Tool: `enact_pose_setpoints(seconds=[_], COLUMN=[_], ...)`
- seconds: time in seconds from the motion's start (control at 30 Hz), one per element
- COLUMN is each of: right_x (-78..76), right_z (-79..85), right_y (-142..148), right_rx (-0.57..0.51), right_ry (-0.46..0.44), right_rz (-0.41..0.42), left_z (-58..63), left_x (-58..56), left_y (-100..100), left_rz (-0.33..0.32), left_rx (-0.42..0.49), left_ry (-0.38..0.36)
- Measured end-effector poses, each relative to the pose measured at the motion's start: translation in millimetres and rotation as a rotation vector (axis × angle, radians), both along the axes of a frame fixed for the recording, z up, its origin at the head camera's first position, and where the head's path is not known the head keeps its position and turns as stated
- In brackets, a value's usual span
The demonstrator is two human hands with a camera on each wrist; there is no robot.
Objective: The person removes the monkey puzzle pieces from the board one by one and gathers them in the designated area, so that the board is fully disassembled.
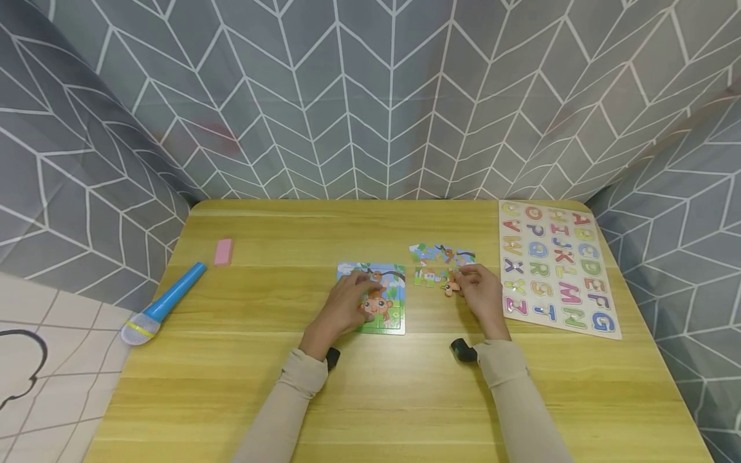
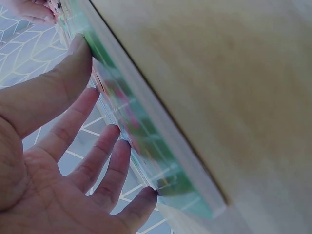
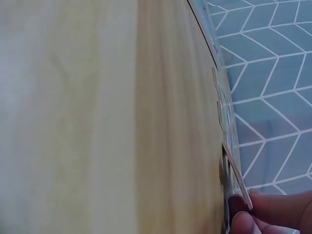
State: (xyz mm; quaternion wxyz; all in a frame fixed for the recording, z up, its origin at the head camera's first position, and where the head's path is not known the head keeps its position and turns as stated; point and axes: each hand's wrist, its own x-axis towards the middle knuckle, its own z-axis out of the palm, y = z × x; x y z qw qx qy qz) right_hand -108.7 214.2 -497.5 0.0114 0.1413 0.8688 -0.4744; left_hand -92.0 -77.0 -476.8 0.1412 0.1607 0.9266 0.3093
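My left hand (image 1: 341, 305) lies over a square jigsaw board (image 1: 396, 326) with a monkey picture. In the left wrist view its thumb and fingers are spread fairly straight, fingertips touching the board's face (image 2: 141, 131). To the right, my right hand (image 1: 483, 299) pinches a jigsaw piece (image 1: 449, 290) showing part of a brown monkey. The right wrist view has this thin piece (image 3: 238, 176) tilted between thumb and finger, one end raised. Beside that hand lie a green piece with a house (image 1: 426, 277) and a row of blue-sky pieces (image 1: 431, 254).
A white alphabet board (image 1: 541, 318) with colourful letters stands close to the right of my right hand. At the table's left are a pink block (image 1: 222, 252) and a blue toy microphone (image 1: 168, 302). Grey patterned curtains (image 1: 370, 116) border the wooden table (image 1: 405, 399).
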Motion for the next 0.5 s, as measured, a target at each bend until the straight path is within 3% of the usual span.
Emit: enact_pose_setpoints(seconds=[0.5], right_x=[-2.4], right_z=[3.7], right_y=[-1.3], right_rx=[0.1], right_ry=[-0.038], right_rz=[0.056], left_z=[-0.5], left_x=[1.2], left_y=[-0.3], left_rz=[-0.005], left_rx=[0.019], left_ry=[-0.005])
